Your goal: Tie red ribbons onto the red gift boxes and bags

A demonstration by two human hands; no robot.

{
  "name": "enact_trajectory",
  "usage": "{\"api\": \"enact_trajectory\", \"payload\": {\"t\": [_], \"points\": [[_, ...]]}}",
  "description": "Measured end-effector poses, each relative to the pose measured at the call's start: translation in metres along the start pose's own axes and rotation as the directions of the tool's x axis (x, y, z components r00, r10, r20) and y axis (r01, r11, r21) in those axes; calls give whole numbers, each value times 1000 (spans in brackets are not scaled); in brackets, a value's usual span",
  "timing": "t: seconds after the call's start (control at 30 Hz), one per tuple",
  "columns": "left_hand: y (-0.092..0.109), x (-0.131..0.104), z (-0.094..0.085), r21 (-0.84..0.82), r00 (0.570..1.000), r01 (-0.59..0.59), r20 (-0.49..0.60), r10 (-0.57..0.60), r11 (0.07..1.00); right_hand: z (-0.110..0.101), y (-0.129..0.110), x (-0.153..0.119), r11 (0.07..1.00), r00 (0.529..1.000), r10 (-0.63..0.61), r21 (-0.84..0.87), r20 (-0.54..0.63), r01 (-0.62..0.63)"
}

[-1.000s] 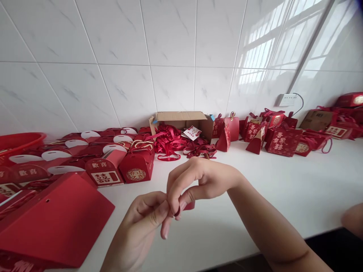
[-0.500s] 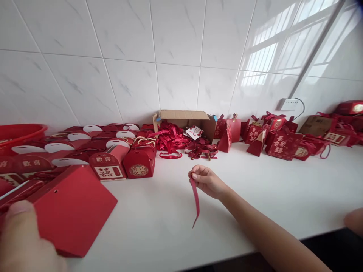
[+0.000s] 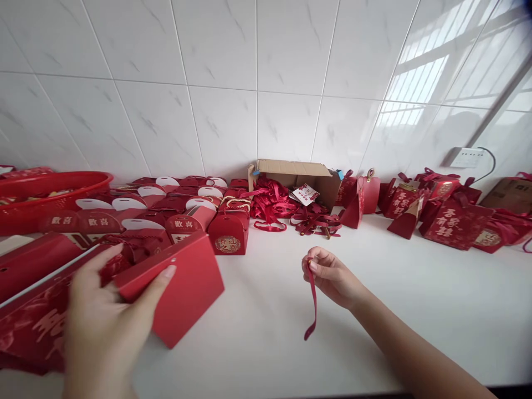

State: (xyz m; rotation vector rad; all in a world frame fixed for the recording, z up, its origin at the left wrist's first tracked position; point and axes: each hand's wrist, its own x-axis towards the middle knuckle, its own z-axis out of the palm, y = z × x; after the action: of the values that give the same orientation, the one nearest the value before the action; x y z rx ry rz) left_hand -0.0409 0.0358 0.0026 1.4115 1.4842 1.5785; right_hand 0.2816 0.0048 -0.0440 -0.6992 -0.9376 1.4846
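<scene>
My left hand (image 3: 103, 327) grips a plain red gift box (image 3: 189, 293) by its narrow top edge, with the thumb on its front face near a small hole. The box is tilted over the white counter. In my right hand (image 3: 336, 280), closed in a pinch, is a narrow dark red ribbon strap (image 3: 312, 302) that dangles downward; a small gold stud shows at the fingertips. Beside my left hand lies a red patterned gift box (image 3: 37, 327) with pale lettering. My hands are apart, and the ribbon does not touch the box.
A cardboard box (image 3: 293, 167) spills red ribbons (image 3: 272, 202) and straps (image 3: 318, 221) at the back. Rows of red candy boxes (image 3: 228, 235) and a red plastic basket (image 3: 83, 191) stand left. Several lettered red gift boxes (image 3: 455, 221) stand right, near a power strip (image 3: 465, 157).
The view has turned left, so the scene sits farther right. My left hand has brought the red gift box rightward and more fully into sight. My right hand keeps its pinch on the ribbon strap.
</scene>
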Motion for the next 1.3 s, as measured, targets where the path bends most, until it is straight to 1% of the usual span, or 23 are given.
{"api": "enact_trajectory", "payload": {"t": [0.03, 0.07, 0.1, 0.13, 0.17, 0.2, 0.27, 0.33, 0.5, 0.53, 0.6, 0.67, 0.73, 0.8, 0.9, 1.0, 1.13, 1.2, 1.3], "points": [[10, -6, 10, -18, 999, 14, -34, -15, 1000, 2, -1, -2, 999, 1000, -28, -16, -1, 28], [18, -12, 21, -72, 1000, 22, -13, -23, 997, 4, -2, -3, 998, 998, -59, -31, -2, 59], [25, -18, 34, -137, 999, 12, 49, -6, 990, 6, -2, -4, 995, 996, -88, -44, -1, 88], [29, -23, 46, -181, 994, -19, 98, 37, 983, 6, -3, -5, 992, 993, -114, -56, 1, 114], [32, -28, 57, -193, 985, -38, 159, 70, 980, 7, -3, -6, 989, 991, -132, -68, 8, 132], [33, -32, 67, -178, 970, -58, 222, 98, 982, 6, -3, -6, 986, 989, -144, -80, 15, 145], [32, -39, 82, -133, 946, -86, 301, 123, 987, 4, -2, -5, 982, 987, -159, -98, 27, 161], [29, -45, 90, -115, 942, -88, 314, 120, 989, 1, -3, -4, 980, 985, -168, -101, 30, 170], [29, -48, 96, -167, 956, -100, 257, 142, 981, -2, -5, -3, 981, 982, -190, -34, 13, 190], [30, -49, 97, -189, 958, -75, 259, 123, 979, -2, -5, -3, 981, 981, -191, -26, 7, 191], [32, -49, 99, -221, 955, 31, 294, 36, 975, -3, -6, 0, 980, 980, -198, -36, -13, 198], [33, -50, 102, -224, 945, 126, 325, -48, 967, -8, -9, 8, 977, 974, -207, -61, -91, 202], [34, -50, 105, -220, 943, 149, 324, -71, 964, -20, -14, 25, 975, 951, -219, -80, -218, 206], [34, -50, 107, -215, 948, 136, 313, -63, 967, -39, -24, 49, 973, 913, -231, -97, -337, 210], [33, -47, 110, -201, 946, 146, 316, -77, 969, -72, -42, 94, 971, 852, -238, -130, -466, 200], [35, -46, 111, -191, 941, 206, 308, -140, 960, -99, -54, 138, 976, 793, -216, -135, -570, 169], [36, -45, 112, -189, 911, 320, 332, -246, 928, -120, -52, 186, 983, 715, -181, -113, -675, 142], [33, -43, 111, -181, 899, 341, 349, -264, 923, -127, -47, 202, 984, 676, -173, -103, -716, 143], [24, -38, 110, -154, 887, 347, 374, -271, 925, -136, -42, 219, 987, 631, -154, -87, -760, 136]]}}
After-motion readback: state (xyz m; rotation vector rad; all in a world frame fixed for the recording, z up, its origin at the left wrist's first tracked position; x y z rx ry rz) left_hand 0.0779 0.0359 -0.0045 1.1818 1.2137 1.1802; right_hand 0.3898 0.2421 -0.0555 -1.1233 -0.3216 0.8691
